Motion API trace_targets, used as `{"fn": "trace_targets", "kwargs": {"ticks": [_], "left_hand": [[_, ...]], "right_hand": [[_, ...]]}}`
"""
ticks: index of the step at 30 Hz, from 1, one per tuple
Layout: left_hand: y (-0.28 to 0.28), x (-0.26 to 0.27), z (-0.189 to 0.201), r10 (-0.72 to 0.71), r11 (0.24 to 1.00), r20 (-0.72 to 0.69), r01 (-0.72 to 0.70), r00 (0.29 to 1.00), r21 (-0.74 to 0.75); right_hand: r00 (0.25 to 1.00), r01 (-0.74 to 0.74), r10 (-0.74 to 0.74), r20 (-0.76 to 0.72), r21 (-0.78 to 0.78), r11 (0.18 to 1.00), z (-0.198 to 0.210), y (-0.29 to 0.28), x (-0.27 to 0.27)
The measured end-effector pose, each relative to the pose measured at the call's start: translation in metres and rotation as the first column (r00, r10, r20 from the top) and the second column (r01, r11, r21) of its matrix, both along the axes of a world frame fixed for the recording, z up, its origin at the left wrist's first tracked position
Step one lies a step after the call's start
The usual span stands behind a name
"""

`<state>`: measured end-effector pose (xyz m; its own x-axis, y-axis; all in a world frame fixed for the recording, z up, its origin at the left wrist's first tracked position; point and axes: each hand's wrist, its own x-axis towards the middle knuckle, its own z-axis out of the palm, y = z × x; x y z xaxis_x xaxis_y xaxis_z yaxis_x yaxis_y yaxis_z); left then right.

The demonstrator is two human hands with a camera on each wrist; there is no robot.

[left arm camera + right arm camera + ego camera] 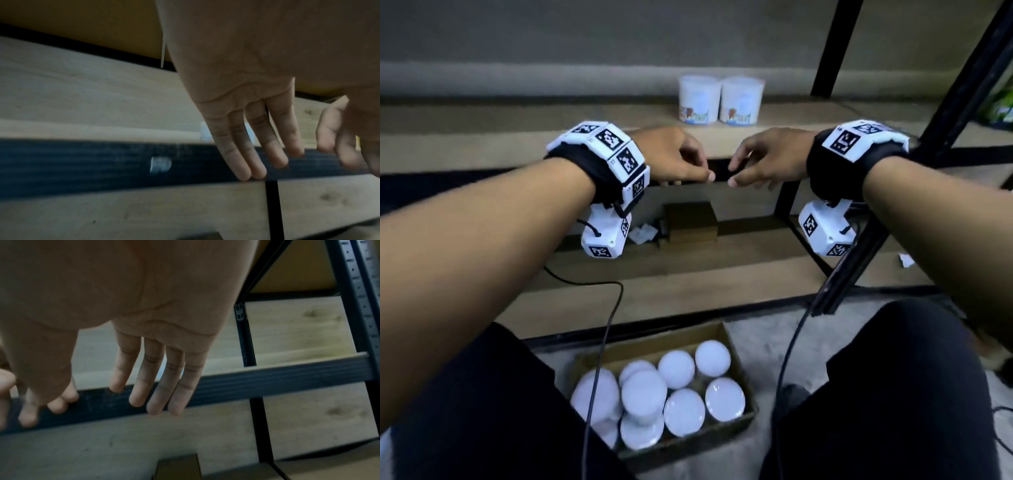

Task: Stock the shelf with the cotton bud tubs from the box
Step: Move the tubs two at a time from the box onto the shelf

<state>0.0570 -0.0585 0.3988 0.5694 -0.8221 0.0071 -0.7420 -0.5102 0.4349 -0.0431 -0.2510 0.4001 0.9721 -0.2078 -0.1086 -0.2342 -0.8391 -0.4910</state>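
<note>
Two cotton bud tubs (720, 100) stand side by side at the back of the wooden shelf (517, 137). A cardboard box (736, 349) on the floor between my knees holds several more tubs (676, 370) with white lids. My left hand (681, 161) and right hand (753, 164) hover close together over the shelf's front edge, below the two tubs. Both are empty. In the wrist views the left fingers (242, 154) and right fingers (156, 386) hang straight and relaxed over the dark front rail (267, 379).
A lower shelf holds a small brown box (690, 222) and white scraps (642, 234). Black metal uprights (832, 48) rise at the right. Cables (602, 342) trail from both wrists down past the box. A green packet (1001, 109) lies at the far right.
</note>
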Motion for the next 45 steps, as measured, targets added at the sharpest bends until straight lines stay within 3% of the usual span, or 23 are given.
{"fn": "trace_targets", "kwargs": {"ticks": [7, 15, 20, 27, 35, 45], "left_hand": [[0.023, -0.002, -0.075, 0.006, 0.991, -0.087, 0.006, 0.996, 0.136], [0.051, 0.002, -0.162, 0.067, 0.959, -0.092, -0.038, 0.993, 0.282], [0.078, 0.004, -0.22, 0.154, 0.915, -0.136, -0.09, 0.979, 0.393], [0.142, -0.007, -0.289, 0.186, 0.915, -0.268, -0.068, 0.945, 0.397], [0.205, -0.033, -0.355, 0.3, 0.856, -0.305, -0.114, 0.904, 0.505], [0.216, -0.05, -0.389, 0.241, 0.891, -0.272, -0.102, 0.932, 0.442]], "right_hand": [[0.995, -0.048, 0.056, -0.088, 0.091, 0.995, -0.072, 0.018, 0.005], [0.971, -0.163, 0.155, -0.183, -0.026, 0.986, -0.154, 0.053, 0.01], [0.929, -0.244, 0.236, -0.286, 0.006, 0.97, -0.212, 0.076, 0.017], [0.871, -0.369, 0.358, -0.335, 0.033, 0.929, -0.293, 0.103, 0.016], [0.805, -0.476, 0.458, -0.378, 0.049, 0.878, -0.344, 0.145, 0.003], [0.773, -0.515, 0.465, -0.432, 0.001, 0.857, -0.38, 0.175, -0.012]]}}
